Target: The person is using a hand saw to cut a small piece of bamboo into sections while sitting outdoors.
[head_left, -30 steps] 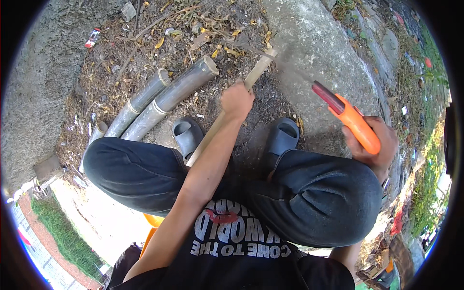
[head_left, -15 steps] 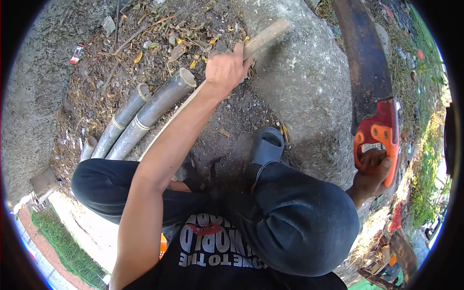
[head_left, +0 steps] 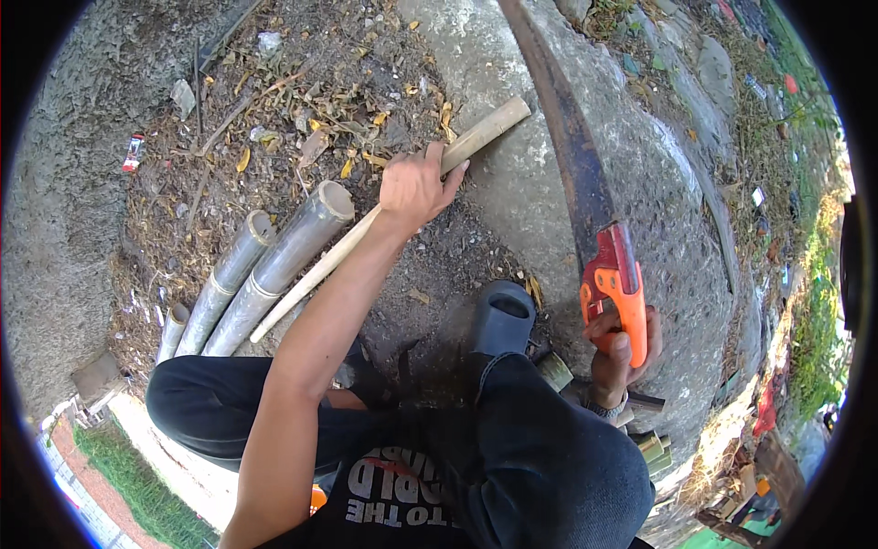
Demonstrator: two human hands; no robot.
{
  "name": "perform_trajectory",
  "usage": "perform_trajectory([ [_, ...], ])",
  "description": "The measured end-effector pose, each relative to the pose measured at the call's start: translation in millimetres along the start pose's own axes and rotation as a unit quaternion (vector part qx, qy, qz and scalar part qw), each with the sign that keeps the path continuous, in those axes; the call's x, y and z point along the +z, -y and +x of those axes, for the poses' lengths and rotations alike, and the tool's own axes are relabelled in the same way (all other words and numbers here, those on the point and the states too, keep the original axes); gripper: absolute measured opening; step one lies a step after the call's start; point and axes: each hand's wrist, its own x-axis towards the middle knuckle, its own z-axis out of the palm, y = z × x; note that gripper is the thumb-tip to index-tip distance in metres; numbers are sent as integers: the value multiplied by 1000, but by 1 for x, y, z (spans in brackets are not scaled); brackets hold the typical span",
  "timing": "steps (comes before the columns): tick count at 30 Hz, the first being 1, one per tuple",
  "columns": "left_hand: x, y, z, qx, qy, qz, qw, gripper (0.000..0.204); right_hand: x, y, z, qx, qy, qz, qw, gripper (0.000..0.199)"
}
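Wrapped round a thin pale bamboo pole (head_left: 489,131), my left hand (head_left: 416,190) holds it near its far end. That end rests on or just over the grey concrete slab (head_left: 512,197), and the pole runs back under my forearm toward my left knee. At the right, my right hand (head_left: 622,346) grips the orange and red handle of a hand saw (head_left: 572,151). The long, rust-stained blade points away from me, beside the pole's end and apart from it. Two thick grey bamboo poles (head_left: 306,233) lie left of my left hand.
A shorter bamboo piece (head_left: 172,329) lies at far left. Cut bamboo pieces (head_left: 651,448) sit by my right knee. My foot wears a grey slipper (head_left: 503,318). Dry leaves (head_left: 347,167) litter the dirt ahead, and a rough concrete wall (head_left: 73,201) stands at left.
The saw has come left and nearer to the pole, its blade now seen more edge-on. My left hand and the pole have shifted slightly toward me. Cut bamboo by my right knee has come into view.
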Motion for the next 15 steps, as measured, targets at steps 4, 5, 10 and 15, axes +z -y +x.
perform_trajectory([
  [4,-3,-2,0,-6,70,-37,997,48,-3,-4,-8,18,2,-40,999,53],
  [5,-4,-5,-2,-7,103,-49,993,50,-10,-13,-9,-31,12,-94,995,51],
  [10,-19,-11,6,-99,183,-113,972,55,-19,-25,-10,-90,51,-191,976,43],
  [15,-28,-16,27,-243,277,-156,916,69,-24,-36,-8,-81,73,-236,966,30],
])
